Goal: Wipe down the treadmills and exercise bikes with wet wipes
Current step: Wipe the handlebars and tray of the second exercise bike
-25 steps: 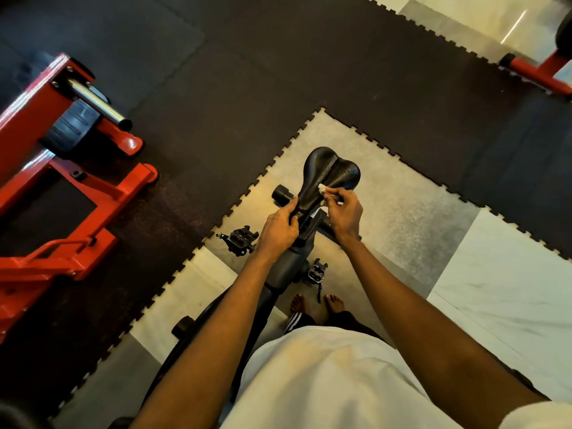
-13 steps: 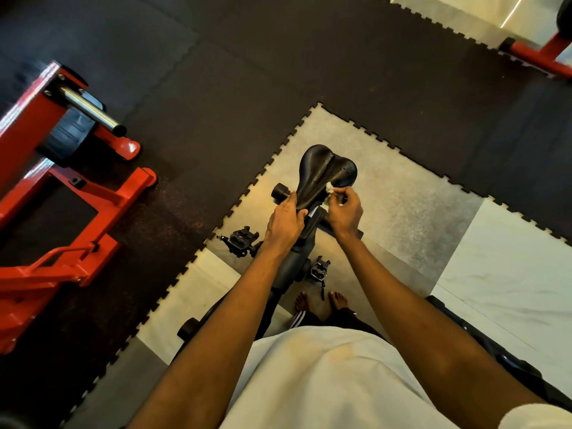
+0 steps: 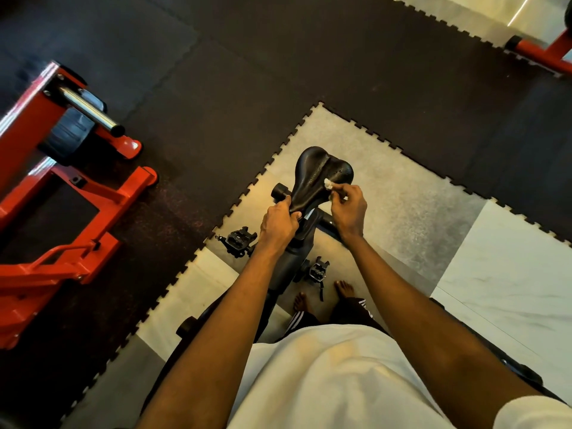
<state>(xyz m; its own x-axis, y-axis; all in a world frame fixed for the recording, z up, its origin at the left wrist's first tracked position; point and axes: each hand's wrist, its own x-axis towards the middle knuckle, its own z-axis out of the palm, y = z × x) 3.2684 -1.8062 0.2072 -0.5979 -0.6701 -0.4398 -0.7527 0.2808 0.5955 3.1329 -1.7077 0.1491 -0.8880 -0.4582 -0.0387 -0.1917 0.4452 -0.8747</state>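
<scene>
Head view: left hand [image 3: 278, 224] grips saddle [image 3: 315, 178] nose, pointing toward person; right hand [image 3: 348, 209] pinches wipe [image 3: 328, 183]

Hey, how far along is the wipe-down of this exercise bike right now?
Nothing visibly finished. In hand: the right hand presses a small wipe on the black saddle, while the left hand steadies its nose. Left: pedals, frame, other machines.

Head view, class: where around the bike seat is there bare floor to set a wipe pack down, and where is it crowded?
Free: the grey floor patch right of the black seat, bordered by the dark puzzle mat, and the white tile beyond. Crowded: under the seat, where both pedals and bare feet sit, and left by the red machine frame.
</scene>
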